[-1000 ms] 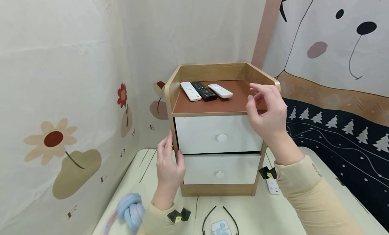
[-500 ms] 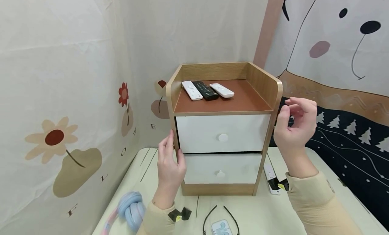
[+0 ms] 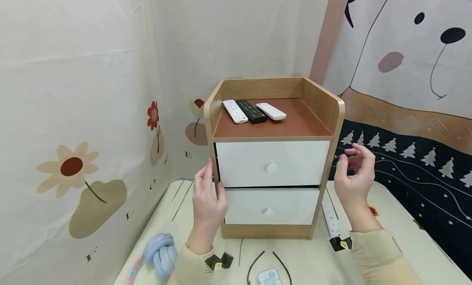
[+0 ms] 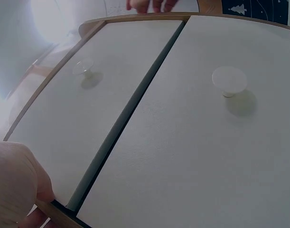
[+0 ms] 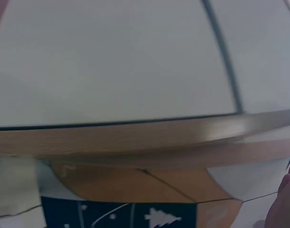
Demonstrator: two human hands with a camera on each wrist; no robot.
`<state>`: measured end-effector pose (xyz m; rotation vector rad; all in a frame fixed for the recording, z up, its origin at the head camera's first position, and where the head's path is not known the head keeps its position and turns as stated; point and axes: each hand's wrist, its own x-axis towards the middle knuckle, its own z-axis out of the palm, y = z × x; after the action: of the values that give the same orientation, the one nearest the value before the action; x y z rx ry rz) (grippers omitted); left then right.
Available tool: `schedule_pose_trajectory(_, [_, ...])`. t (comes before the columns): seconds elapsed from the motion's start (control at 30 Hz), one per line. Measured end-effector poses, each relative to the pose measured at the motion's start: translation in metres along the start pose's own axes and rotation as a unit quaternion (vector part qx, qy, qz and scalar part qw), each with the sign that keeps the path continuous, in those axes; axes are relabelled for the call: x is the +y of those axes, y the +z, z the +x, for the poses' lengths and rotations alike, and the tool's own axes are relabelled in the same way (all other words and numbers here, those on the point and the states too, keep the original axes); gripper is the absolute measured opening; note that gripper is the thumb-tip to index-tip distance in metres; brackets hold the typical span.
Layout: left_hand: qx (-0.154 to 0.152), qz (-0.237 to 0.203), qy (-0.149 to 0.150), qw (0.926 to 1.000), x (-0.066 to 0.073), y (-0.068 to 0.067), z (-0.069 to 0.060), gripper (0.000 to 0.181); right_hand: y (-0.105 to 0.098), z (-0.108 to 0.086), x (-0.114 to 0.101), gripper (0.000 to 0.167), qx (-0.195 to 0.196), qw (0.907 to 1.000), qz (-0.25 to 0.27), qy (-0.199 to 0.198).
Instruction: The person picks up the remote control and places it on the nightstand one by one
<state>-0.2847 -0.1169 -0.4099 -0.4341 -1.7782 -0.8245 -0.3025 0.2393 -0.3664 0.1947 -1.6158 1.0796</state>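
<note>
A small wooden cabinet [image 3: 267, 231] stands upright, with a white upper drawer [image 3: 243, 162] and a white lower drawer [image 3: 243, 205], each with a round knob. On its brown top lie a white remote control [image 3: 235, 111], a black remote control [image 3: 251, 111] and another white one. My left hand [image 3: 208, 205] rests at the cabinet's left edge, fingers straight along the side panel and thumb toward the front; in the left wrist view the thumb [image 4: 42, 183] touches that edge. My right hand [image 3: 355, 178] hovers apart, right of the cabinet, fingers loosely bent and holding nothing.
A white power strip [image 3: 330, 219] lies to the cabinet's right. In front are a thin black band [image 3: 253, 262] and a small pale box with a blue pattern [image 3: 270, 277]. A blue knotted soft thing [image 3: 160, 254] lies front left. Printed fabric [image 3: 405, 154] hangs around.
My right hand has moved from in front of the top shelf to the right of the cabinet, then lower. My left hand stays at the left edge; the remotes have not moved.
</note>
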Motion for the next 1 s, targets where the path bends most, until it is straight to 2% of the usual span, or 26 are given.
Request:
schedule_pose_trajectory(0.2, [0.003, -0.002, 0.007, 1.0, 0.0, 0.0, 0.001, 0.076, -0.009, -0.028, 0.024, 0.047, -0.044, 0.9975, -0.036, 0.042])
schedule_pose_trajectory(0.47, [0.007, -0.003, 0.005, 1.0, -0.002, 0.001, 0.001, 0.078, -0.018, -0.063, 0.048, 0.052, -0.085, 0.9878, -0.088, 0.096])
schedule_pose_trajectory(0.77, [0.006, -0.002, 0.006, 1.0, -0.002, 0.001, 0.0, 0.077, -0.029, -0.093, 0.063, 0.053, -0.121, 0.9751, -0.118, 0.143])
schedule_pose_trajectory(1.0, [0.006, -0.003, 0.013, 0.9999, -0.001, 0.001, 0.0, 0.078, -0.035, -0.111, 0.073, 0.054, -0.147, 0.9601, -0.154, 0.181])
